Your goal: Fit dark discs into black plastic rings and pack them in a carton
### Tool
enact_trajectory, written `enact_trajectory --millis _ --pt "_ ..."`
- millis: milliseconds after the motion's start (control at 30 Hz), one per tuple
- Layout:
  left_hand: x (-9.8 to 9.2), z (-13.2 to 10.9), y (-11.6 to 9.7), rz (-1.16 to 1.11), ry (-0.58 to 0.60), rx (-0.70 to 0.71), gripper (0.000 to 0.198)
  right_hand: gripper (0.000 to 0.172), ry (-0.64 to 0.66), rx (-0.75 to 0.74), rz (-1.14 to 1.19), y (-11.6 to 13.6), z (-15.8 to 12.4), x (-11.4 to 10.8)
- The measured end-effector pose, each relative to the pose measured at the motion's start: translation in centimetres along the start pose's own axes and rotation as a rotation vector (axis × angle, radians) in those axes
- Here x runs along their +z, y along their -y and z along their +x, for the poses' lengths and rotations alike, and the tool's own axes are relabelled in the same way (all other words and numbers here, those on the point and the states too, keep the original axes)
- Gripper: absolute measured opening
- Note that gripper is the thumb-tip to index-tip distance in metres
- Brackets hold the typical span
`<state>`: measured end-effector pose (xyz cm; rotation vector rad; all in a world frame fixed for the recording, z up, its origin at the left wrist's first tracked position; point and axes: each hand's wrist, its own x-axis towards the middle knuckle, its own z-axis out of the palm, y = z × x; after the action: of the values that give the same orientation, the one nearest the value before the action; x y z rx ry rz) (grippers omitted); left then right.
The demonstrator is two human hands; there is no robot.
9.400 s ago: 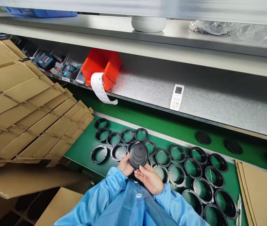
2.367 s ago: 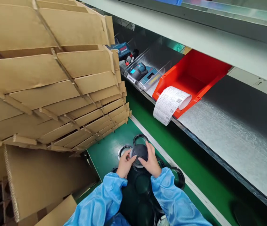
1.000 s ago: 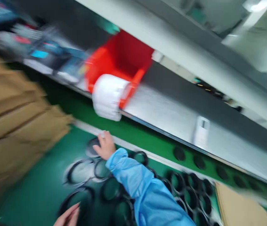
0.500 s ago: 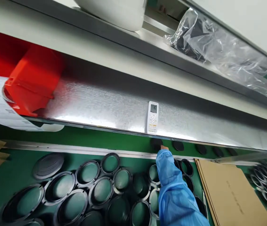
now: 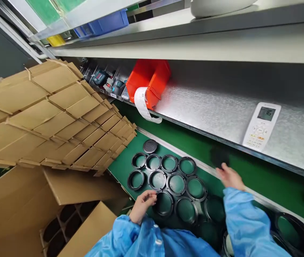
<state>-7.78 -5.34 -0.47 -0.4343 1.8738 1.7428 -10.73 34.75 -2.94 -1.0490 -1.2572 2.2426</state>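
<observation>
My left hand [image 5: 144,205] is loosely closed, thumb and fingertips together at the left rim of a black ring [image 5: 163,203]. Whether it pinches that rim or something small cannot be told. My right hand [image 5: 230,177] reaches over the white strip, its fingers partly stretched and slightly blurred. Just beyond its fingertips a dark round disc [image 5: 219,155] shows as a smear on the green surface; contact is unclear. More black rings, such as one ring [image 5: 177,184], lie in rows on the green mat [image 5: 122,162]. A ribbed black disc [image 5: 150,146] rests at their far end.
A metal shelf [image 5: 202,103] overhangs the green surface, carrying a white remote control [image 5: 261,126] and a red bin [image 5: 149,80] with a paper strip [image 5: 143,107]. At left, stacked cardboard dividers [image 5: 60,114] rise above an open carton [image 5: 15,200] with dark round pieces in its compartments.
My view has swung left, bringing the cardboard dividers and carton into sight. My left hand has come into view beside the rings. The right hand is still near a dark disc under the shelf.
</observation>
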Motion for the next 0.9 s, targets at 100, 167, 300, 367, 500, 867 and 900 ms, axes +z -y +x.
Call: enact_trajectory --millis 100,167,300,367,500,867,900 --pt "0.2 -0.3 -1.1 -0.305 0.214 -0.023 0.064 0.045 0.235 0.165 -0.002 -3.9 -7.5 5.1" --pt "0.4 -0.5 -1.6 -0.518 0.354 0.005 0.071 0.042 0.506 0.351 0.06 -6.4 -13.2 8.1" --pt "-0.4 -1.3 -1.8 -0.706 0.386 0.067 0.07 0.044 0.761 0.456 0.031 -9.8 -21.4 11.3" --pt "-1.5 -1.8 -1.6 -0.76 0.358 0.058 0.069 0.048 0.803 0.406 -0.165 -10.7 -22.9 11.7" --pt "-3.9 -2.9 -1.3 -0.884 0.408 -0.044 0.072 0.047 0.724 -0.036 -0.617 -10.2 -22.4 11.6" --pt "-5.1 -4.6 -0.5 -0.976 0.448 -0.127 0.084 0.054 1.039 -0.59 -0.987 -9.9 -22.0 14.5" --pt "-5.2 -4.6 -0.6 -0.978 0.453 -0.129 0.086 0.059 1.059 -0.529 -0.968 -9.9 -21.9 14.9"
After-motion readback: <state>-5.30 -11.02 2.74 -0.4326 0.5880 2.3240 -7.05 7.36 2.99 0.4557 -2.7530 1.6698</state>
